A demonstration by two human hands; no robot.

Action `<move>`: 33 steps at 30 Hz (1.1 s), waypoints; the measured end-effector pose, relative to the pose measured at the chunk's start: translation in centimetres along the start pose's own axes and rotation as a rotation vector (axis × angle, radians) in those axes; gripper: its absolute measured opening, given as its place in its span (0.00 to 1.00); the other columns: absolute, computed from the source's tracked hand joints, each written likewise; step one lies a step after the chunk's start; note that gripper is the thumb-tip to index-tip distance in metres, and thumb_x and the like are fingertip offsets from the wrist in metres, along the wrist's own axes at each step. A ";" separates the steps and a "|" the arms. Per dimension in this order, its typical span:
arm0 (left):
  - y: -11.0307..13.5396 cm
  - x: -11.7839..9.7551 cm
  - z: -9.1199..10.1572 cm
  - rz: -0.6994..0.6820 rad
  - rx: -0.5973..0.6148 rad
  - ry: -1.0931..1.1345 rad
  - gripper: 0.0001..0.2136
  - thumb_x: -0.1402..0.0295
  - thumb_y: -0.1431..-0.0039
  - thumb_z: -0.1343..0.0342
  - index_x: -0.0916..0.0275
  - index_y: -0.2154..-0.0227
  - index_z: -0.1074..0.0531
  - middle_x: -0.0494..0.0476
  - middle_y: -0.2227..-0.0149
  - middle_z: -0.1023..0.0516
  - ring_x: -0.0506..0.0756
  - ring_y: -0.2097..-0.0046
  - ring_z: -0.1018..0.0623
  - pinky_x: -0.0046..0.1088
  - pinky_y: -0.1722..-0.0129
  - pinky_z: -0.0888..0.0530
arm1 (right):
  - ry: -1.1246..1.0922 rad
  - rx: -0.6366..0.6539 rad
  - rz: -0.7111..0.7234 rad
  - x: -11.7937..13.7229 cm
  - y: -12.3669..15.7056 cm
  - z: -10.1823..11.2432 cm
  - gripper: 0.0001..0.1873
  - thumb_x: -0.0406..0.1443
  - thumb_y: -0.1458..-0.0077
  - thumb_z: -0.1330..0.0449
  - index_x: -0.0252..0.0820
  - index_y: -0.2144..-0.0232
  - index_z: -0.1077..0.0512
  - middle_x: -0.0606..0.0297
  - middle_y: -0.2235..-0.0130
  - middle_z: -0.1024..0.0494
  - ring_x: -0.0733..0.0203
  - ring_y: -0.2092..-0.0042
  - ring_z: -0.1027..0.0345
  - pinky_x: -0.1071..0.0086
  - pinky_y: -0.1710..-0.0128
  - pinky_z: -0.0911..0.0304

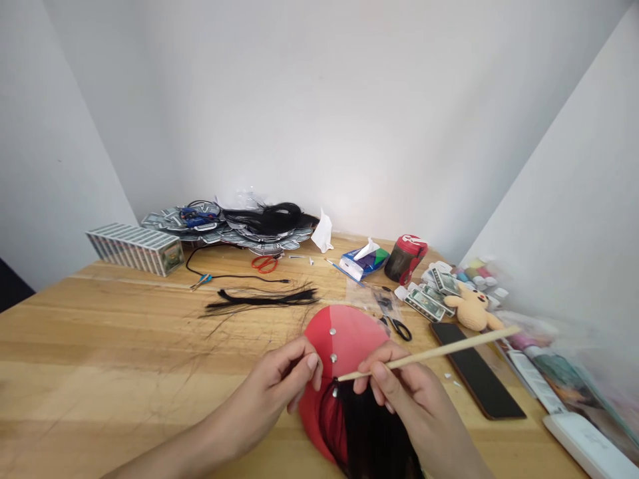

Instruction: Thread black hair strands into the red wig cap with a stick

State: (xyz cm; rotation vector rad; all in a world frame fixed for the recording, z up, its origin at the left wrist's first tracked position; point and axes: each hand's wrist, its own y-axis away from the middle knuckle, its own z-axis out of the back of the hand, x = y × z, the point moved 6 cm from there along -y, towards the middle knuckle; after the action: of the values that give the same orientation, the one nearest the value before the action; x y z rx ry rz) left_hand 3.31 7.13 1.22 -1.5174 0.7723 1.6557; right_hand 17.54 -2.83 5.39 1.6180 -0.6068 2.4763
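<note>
A red, rounded form (344,326) stands at the table's near side, with silvery pin heads in a line down its middle. Black hair (374,432) hangs over its lower right part. My right hand (407,386) grips a pale wooden chopstick (454,347), whose thin tip touches or nearly touches the top of the hair by a pin. At the left side of the form, my left hand (292,372) has its fingers pinched together. Whatever may be between those fingertips, perhaps a fine strand, is too small to see.
Behind lies a bundle of loose black hair (264,299). Orange-handled scissors (264,264), a tissue pack (364,258), a red-lidded jar (407,256) and a stack of boxes (140,247) stand farther back. Black scissors (397,326), a dark phone (476,369) and a plush toy (472,309) lie right.
</note>
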 end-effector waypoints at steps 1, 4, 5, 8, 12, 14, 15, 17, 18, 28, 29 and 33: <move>0.0 0.1 -0.1 0.004 0.004 -0.003 0.19 0.52 0.31 0.54 0.61 0.70 0.32 0.44 0.77 0.40 0.49 0.76 0.41 0.25 0.74 0.41 | -0.006 -0.011 -0.007 0.0 -0.1 0.0 0.25 0.53 0.37 0.46 0.41 0.76 0.27 0.65 0.75 0.26 0.65 0.75 0.37 0.73 0.77 0.42; 0.0 0.1 -0.3 0.006 0.016 -0.007 0.19 0.52 0.30 0.55 0.61 0.70 0.32 0.44 0.76 0.39 0.49 0.75 0.41 0.25 0.73 0.41 | -0.034 -0.030 -0.030 -0.3 -0.1 -0.2 0.26 0.53 0.38 0.45 0.41 0.76 0.28 0.65 0.76 0.27 0.66 0.77 0.39 0.73 0.78 0.43; 0.0 0.1 -0.3 0.005 0.023 -0.009 0.19 0.53 0.30 0.55 0.61 0.70 0.32 0.45 0.76 0.39 0.49 0.75 0.40 0.25 0.73 0.41 | -0.041 -0.034 -0.037 -0.4 -0.1 -0.2 0.25 0.53 0.38 0.45 0.41 0.76 0.28 0.65 0.76 0.27 0.66 0.77 0.40 0.73 0.78 0.43; 0.0 0.0 -0.4 0.008 0.034 -0.016 0.19 0.53 0.30 0.55 0.61 0.70 0.32 0.46 0.74 0.37 0.49 0.75 0.40 0.25 0.73 0.41 | -0.050 -0.047 -0.054 -0.6 0.0 -0.3 0.24 0.52 0.38 0.44 0.41 0.76 0.29 0.65 0.76 0.26 0.66 0.77 0.39 0.73 0.78 0.42; 0.2 -0.1 -0.5 0.005 0.044 -0.028 0.19 0.52 0.30 0.55 0.61 0.70 0.32 0.47 0.73 0.36 0.49 0.74 0.39 0.25 0.73 0.40 | -0.047 -0.061 -0.058 -0.9 0.2 -0.2 0.24 0.52 0.38 0.44 0.41 0.76 0.29 0.65 0.77 0.26 0.66 0.78 0.40 0.73 0.78 0.42; 0.2 -0.2 -0.6 0.002 0.051 -0.025 0.19 0.52 0.30 0.55 0.61 0.70 0.32 0.47 0.74 0.37 0.49 0.74 0.39 0.25 0.73 0.40 | -0.036 -0.073 -0.058 -1.0 0.3 -0.1 0.24 0.53 0.38 0.44 0.41 0.76 0.29 0.66 0.78 0.27 0.66 0.78 0.40 0.73 0.79 0.43; 0.2 -0.2 -0.7 0.000 0.058 -0.020 0.19 0.52 0.30 0.55 0.61 0.70 0.32 0.47 0.74 0.37 0.49 0.74 0.39 0.25 0.73 0.40 | -0.026 -0.080 -0.057 -1.1 0.3 -0.1 0.25 0.53 0.38 0.45 0.41 0.76 0.29 0.66 0.78 0.28 0.66 0.78 0.40 0.73 0.79 0.43; 0.2 -0.3 -0.8 -0.008 0.067 -0.012 0.19 0.52 0.30 0.56 0.61 0.70 0.33 0.47 0.74 0.37 0.49 0.74 0.39 0.24 0.73 0.40 | -0.006 -0.093 -0.055 -1.2 0.4 -0.1 0.25 0.53 0.38 0.45 0.41 0.76 0.29 0.66 0.79 0.28 0.66 0.78 0.40 0.73 0.79 0.43; 0.2 -0.3 -0.9 -0.013 0.068 -0.010 0.19 0.52 0.30 0.56 0.61 0.70 0.33 0.47 0.74 0.38 0.49 0.74 0.39 0.24 0.73 0.40 | 0.001 -0.099 -0.048 -1.2 0.4 0.0 0.25 0.53 0.38 0.45 0.41 0.77 0.29 0.66 0.79 0.29 0.66 0.78 0.39 0.73 0.79 0.43; 0.4 -0.5 -0.9 -0.011 0.074 0.000 0.19 0.53 0.30 0.55 0.61 0.70 0.33 0.46 0.75 0.38 0.49 0.74 0.39 0.25 0.74 0.41 | -0.083 -0.222 -0.037 -1.9 0.9 0.1 0.21 0.49 0.38 0.42 0.41 0.75 0.28 0.67 0.78 0.27 0.67 0.79 0.39 0.74 0.80 0.44; 0.4 -0.5 -0.8 -0.011 0.070 0.004 0.19 0.53 0.30 0.55 0.62 0.70 0.33 0.46 0.75 0.38 0.49 0.74 0.39 0.25 0.74 0.41 | -0.082 -0.242 -0.038 -1.9 1.0 0.1 0.20 0.49 0.38 0.42 0.41 0.75 0.28 0.67 0.77 0.27 0.67 0.78 0.39 0.74 0.80 0.44; 0.2 -0.2 -0.8 0.014 0.057 0.039 0.20 0.52 0.32 0.54 0.62 0.70 0.31 0.46 0.75 0.37 0.48 0.75 0.38 0.24 0.74 0.41 | -0.049 -0.267 0.024 -1.8 1.2 0.2 0.19 0.47 0.37 0.43 0.42 0.74 0.27 0.67 0.77 0.27 0.67 0.78 0.38 0.74 0.80 0.44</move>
State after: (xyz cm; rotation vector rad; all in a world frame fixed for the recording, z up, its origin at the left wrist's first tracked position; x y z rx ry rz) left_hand 3.59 6.32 1.31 -1.5115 0.8457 1.6049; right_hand 18.05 -3.82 3.55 1.5792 -0.9241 2.2591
